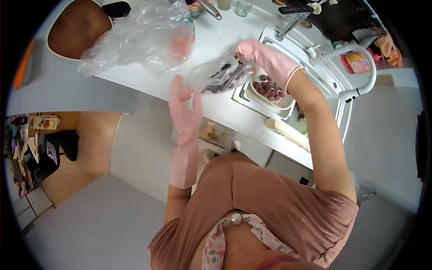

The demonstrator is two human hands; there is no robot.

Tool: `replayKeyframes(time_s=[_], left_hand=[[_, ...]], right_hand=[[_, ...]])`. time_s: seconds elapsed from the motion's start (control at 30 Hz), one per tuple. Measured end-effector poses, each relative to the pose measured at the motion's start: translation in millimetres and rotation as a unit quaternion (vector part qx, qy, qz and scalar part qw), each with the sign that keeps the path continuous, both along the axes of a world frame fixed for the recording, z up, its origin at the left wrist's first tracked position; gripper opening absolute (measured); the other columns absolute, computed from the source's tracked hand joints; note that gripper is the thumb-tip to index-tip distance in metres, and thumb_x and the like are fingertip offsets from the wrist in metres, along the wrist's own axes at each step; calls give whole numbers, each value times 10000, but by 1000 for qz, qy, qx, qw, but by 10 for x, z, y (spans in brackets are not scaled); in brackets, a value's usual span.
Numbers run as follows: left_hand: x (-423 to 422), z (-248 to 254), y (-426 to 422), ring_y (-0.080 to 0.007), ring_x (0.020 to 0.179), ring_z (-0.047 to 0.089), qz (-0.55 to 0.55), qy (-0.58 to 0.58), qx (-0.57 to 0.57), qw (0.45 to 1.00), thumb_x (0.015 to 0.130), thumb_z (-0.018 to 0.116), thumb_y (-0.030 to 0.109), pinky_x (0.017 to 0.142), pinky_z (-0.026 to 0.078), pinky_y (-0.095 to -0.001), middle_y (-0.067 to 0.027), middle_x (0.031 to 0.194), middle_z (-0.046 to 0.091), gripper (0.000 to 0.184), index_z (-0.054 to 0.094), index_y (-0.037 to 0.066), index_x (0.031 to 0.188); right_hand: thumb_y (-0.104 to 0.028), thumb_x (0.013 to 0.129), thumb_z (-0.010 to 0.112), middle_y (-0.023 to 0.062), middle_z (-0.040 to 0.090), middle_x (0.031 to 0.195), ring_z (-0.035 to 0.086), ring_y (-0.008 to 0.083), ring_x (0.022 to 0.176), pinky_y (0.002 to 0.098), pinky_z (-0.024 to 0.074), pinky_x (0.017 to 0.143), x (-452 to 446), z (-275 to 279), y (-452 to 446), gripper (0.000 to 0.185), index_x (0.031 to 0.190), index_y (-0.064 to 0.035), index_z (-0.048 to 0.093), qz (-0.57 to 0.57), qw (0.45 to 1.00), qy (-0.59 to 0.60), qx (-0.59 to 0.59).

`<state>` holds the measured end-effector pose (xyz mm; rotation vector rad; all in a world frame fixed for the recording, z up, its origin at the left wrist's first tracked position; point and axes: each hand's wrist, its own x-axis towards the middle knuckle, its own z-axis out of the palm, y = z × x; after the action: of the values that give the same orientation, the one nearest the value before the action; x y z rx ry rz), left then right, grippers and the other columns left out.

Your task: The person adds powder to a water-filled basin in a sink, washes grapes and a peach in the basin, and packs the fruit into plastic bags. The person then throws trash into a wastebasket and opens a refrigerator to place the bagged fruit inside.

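Note:
Both of my hands wear pink rubber gloves. My right hand (252,50) is closed on the end of a crumpled clear plastic bag (218,76) at the counter's edge, left of the sink. Something dark shows through the bag, but I cannot make out what. My left hand (185,101) is held up left of the bag, fingers apart, holding nothing. Beside my right forearm, a white basket (284,104) with dark red grapes (270,90) sits over the sink (345,118). More dark fruit (299,112) lies in the basin below.
A large clear plastic bag (144,36) lies on the counter (220,38) beside a brown board (78,29). A white faucet (374,67) curves over the sink's right side. A glass (243,8) stands at the back. Below the counter is an open bin (213,132) with scraps.

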<state>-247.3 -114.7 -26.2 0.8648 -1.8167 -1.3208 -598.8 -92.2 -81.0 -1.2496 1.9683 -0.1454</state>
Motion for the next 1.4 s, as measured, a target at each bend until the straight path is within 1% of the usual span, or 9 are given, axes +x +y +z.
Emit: replayKeyframes(time_s=[0.37,0.53,0.67,0.77,1.0,1.17,1.27,1.33,1.4], left_hand=[[-177,-788,-492,-302,1339,347,-120,-196,-129,965,688,773,76,1112,310,-361,-168,1448,361,938,244,60,1463],[-214,-1050,-638,-229,1185,490,-196,-58,-20,979,895,516,247,965,434,-319,-106,1346,459,581,355,60,1420],[-420,-1439,-854,-308,1208,481,-125,-38,224,966,708,726,37,1053,376,-376,-143,1274,531,776,392,137,1401],[-426,-825,-627,-312,1157,527,-121,-145,70,979,785,661,85,1020,415,-378,-149,1233,565,632,434,121,1373],[-549,-1029,-697,-325,1143,554,-147,124,487,852,804,658,62,991,448,-366,-165,1259,563,552,487,91,1328],[-413,-1320,-592,-313,1166,558,-233,-160,173,944,804,697,110,935,496,-363,-172,1315,541,575,474,88,1334],[-470,-1347,-524,-282,1190,550,-207,-77,153,963,764,755,157,928,503,-367,-172,1313,548,734,392,104,1399],[-428,-427,-260,-270,1188,550,-194,-20,166,967,761,758,192,942,494,-363,-170,1296,555,779,350,100,1419],[-588,-40,-157,-270,1166,553,-237,100,267,929,807,697,223,950,487,-369,-161,1263,559,688,366,81,1393]], right_hand=[[-99,806,534,173,676,929,654,333,771,379,521,730,1074,1357,202,246,1020,-69,651,254,928,264,-66],[-79,701,599,94,614,803,636,316,622,390,528,518,1395,1574,361,202,902,-64,587,415,708,559,-119],[-27,665,610,89,627,769,638,313,650,403,553,556,1582,2066,312,139,800,-57,604,355,807,449,-144],[-15,667,606,93,622,726,646,306,680,397,553,570,1729,2585,382,173,833,-63,611,343,837,392,-166],[-27,643,651,53,631,847,646,241,737,353,511,568,1654,2924,569,499,1131,-112,597,325,760,513,-231],[-257,834,652,24,623,635,608,163,519,272,463,473,1637,3342,694,158,793,-106,674,257,711,550,-355],[-203,829,617,29,507,560,552,222,500,340,416,460,1718,3417,754,95,752,-151,635,79,839,339,-419],[-190,829,617,33,514,583,544,219,521,341,416,469,1483,3322,734,77,773,-138,628,261,701,432,-504],[-172,817,627,32,519,594,545,219,527,342,417,472,1532,3375,764,57,778,-131,633,243,732,410,-488]])
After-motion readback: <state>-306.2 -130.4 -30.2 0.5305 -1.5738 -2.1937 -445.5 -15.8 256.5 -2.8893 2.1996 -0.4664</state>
